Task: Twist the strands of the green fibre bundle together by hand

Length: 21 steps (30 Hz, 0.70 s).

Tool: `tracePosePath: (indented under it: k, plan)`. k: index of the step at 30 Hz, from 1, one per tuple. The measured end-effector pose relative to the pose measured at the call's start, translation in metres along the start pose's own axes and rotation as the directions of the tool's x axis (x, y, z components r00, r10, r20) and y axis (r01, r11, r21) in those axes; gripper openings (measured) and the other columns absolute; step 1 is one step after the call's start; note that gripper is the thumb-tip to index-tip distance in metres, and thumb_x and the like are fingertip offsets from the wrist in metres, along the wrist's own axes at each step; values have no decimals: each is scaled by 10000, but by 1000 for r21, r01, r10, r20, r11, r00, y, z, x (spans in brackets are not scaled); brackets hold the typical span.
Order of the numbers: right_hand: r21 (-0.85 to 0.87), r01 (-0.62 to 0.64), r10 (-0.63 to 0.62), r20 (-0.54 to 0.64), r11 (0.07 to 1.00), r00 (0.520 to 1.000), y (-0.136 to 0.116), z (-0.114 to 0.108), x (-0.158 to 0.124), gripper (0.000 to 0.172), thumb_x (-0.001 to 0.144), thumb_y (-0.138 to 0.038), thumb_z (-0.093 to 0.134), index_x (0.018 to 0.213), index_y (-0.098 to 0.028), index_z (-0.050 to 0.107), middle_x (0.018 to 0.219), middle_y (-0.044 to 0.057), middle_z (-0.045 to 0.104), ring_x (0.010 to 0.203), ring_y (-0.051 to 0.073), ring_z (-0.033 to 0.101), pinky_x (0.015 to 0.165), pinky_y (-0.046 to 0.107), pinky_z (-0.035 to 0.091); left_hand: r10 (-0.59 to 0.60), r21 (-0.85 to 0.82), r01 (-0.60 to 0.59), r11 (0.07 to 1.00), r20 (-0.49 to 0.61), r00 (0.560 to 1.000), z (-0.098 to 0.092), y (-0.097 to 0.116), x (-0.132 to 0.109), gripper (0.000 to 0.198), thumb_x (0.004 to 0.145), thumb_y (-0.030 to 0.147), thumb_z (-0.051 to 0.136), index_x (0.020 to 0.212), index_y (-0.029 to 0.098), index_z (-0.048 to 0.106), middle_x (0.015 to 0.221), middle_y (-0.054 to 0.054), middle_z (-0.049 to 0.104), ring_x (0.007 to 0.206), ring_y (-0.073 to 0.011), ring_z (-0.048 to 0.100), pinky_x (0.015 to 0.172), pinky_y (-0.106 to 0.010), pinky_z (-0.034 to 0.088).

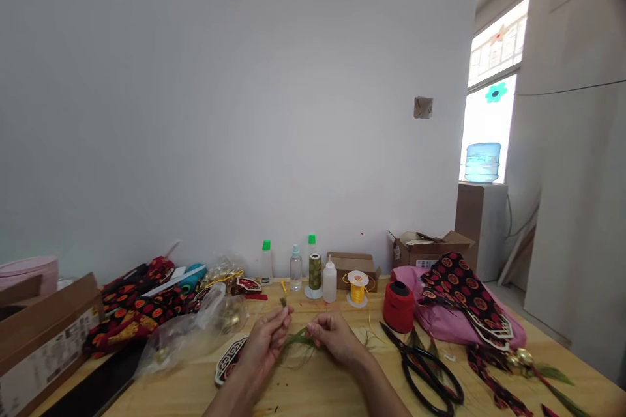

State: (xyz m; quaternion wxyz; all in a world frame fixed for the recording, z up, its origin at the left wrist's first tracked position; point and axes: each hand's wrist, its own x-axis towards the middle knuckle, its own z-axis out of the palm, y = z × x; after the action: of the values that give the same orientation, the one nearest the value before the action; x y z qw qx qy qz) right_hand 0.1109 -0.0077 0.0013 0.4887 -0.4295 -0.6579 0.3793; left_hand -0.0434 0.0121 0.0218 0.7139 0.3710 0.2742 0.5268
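Note:
Both my hands meet low in the middle of the head view, over a wooden table. My left hand pinches one end of a thin bundle of green strands, with a small tuft sticking up above its fingertips. My right hand is closed on the other end of the same strands. The strands sag and fray between and below the two hands. A patterned oval patch lies just left of my left wrist.
Black scissors lie right of my right arm. A red thread cone, yellow cord spool, olive thread spool and small bottles stand behind. Patterned cloth, a clear bag and cardboard boxes crowd the left; pink fabric lies right.

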Motion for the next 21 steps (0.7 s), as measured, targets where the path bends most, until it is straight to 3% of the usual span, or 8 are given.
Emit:
tracePosePath:
  k: [4, 7, 11, 14, 18, 21]
  plan:
    - [-150, 45, -54, -58, 988, 997, 4, 4, 0, 327, 716, -389, 532, 569, -118, 640, 450, -52, 408, 450, 71, 309, 426, 187, 238, 31, 156, -29, 987, -11, 999, -10, -19, -2, 205, 497, 249, 735, 585, 90, 640, 447, 38, 491, 332, 6, 226, 313, -130, 173]
    - [-253, 57, -78, -75, 966, 994, 2, 2, 0, 184, 668, -284, 595, 610, -136, 687, 463, -39, 486, 465, 82, 361, 426, 188, 244, 68, 278, -64, 958, -4, 998, -14, -24, 0, 231, 535, 346, 698, 574, 120, 667, 340, 74, 396, 327, -22, 224, 330, -155, 192]
    - [-346, 75, -98, -50, 935, 994, -4, -2, -1, 102, 619, -233, 644, 679, -194, 716, 537, -18, 616, 510, 105, 464, 458, 191, 293, 55, 396, -78, 915, 68, 996, -11, -25, 0, 262, 464, 384, 720, 541, 136, 684, 394, 29, 504, 438, -98, 420, 461, -207, 345]
    - [-398, 78, -101, -35, 914, 994, -6, -3, -2, 90, 609, -235, 652, 665, -213, 719, 559, -4, 657, 507, 113, 497, 462, 194, 311, 6, 443, -58, 894, 117, 993, -6, -26, -3, 344, 442, 450, 705, 537, 120, 687, 457, -19, 572, 527, -161, 501, 555, -265, 385]
    - [-436, 77, -107, -44, 897, 993, -6, -3, -1, 105, 583, -204, 667, 675, -207, 719, 584, 14, 678, 508, 118, 513, 468, 192, 324, -14, 486, -53, 873, 134, 991, -2, -30, -6, 426, 447, 529, 662, 524, 110, 671, 443, -35, 568, 462, -154, 491, 514, -278, 375]
    - [-441, 89, -120, -42, 893, 992, -5, -5, -1, 101, 564, -173, 669, 650, -199, 716, 555, 8, 668, 483, 108, 497, 451, 187, 312, 23, 525, -89, 847, 132, 991, -3, -34, -6, 402, 489, 515, 647, 478, 114, 645, 421, -24, 554, 375, -114, 435, 425, -236, 294]
